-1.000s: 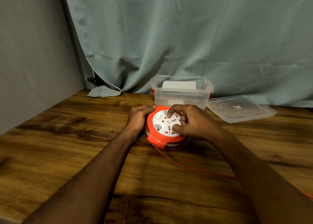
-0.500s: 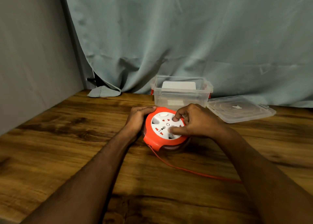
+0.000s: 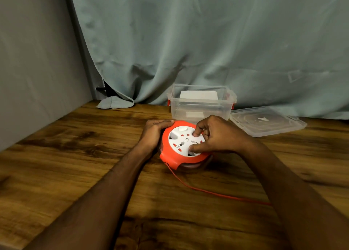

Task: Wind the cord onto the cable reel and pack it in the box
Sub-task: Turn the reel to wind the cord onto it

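Two bare hands work an orange cable reel (image 3: 171, 154) that sits flat on a wooden worktop (image 3: 75, 164), just in front of a clear plastic box (image 3: 201, 103). At the reel's left side, the left hand (image 3: 154, 134) wraps its curled fingers around the orange rim, thumb lying along the upper edge. On the reel's right side, the right hand (image 3: 217, 136) is bent over the round white socket face (image 3: 182, 140), its forefinger tip pressed down near the far edge of that face and its thumb tip pressed near the close edge, so that the white disc is pinched between them. From the reel's near edge a thin orange cord (image 3: 207, 192) leaves the housing and trails across the worktop away from the reel toward the person's right forearm, where it passes out of sight. Behind the reel, the box stands open, with red clips at its ends and a white rectangular item (image 3: 198, 95) visible inside it against the back wall. To the right of the reel and farther back, the clear lid (image 3: 268, 120) lies flat on the worktop, close beside the box. A grey-green curtain (image 3: 207, 42) hangs behind the box, and a plain grey wall (image 3: 34, 60) stands well to the left of the reel.
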Tool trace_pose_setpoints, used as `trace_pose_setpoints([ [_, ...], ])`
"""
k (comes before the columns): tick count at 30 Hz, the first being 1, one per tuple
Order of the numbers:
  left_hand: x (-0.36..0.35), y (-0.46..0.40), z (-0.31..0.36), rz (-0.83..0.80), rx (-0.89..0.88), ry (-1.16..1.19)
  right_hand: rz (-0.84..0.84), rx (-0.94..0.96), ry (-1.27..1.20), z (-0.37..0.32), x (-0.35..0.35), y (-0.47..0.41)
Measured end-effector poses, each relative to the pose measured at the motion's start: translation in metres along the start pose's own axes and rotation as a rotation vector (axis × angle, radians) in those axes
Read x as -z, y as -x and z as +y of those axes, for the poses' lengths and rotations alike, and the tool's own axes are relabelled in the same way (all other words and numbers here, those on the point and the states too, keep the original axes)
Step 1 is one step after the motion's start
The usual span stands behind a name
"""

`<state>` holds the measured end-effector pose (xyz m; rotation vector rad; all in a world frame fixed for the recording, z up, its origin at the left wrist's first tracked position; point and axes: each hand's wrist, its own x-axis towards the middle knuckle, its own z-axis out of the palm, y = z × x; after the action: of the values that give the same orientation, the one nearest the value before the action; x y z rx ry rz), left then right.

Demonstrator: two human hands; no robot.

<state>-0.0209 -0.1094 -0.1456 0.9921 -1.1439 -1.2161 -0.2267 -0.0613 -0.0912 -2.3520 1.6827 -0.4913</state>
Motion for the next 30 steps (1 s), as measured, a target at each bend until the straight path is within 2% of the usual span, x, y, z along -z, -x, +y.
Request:
trace_pose_setpoints([
  [6, -0.002, -0.002, -0.001, 0.006, -0.009, 0.021, 0.002, -0.062, 0.051, -0.007, -0.002, 0.001],
  [16, 0.003, -0.008, -0.005, 0.058, -0.029, 0.014, 0.209, -0.039, 0.261, -0.04, -0.02, 0.004],
  [21, 0.004, -0.01, -0.007, 0.046, -0.025, 0.008, 0.175, -0.013, 0.221, -0.032, -0.017, 0.001],
  [25, 0.001, -0.009, -0.005, 0.054, -0.042, 0.03, 0.183, 0.153, 0.134, -0.014, -0.002, 0.005],
  [30, 0.002, -0.007, -0.005, -0.017, -0.024, -0.006, -0.03, 0.134, 0.013, 0.005, 0.013, 0.002],
])
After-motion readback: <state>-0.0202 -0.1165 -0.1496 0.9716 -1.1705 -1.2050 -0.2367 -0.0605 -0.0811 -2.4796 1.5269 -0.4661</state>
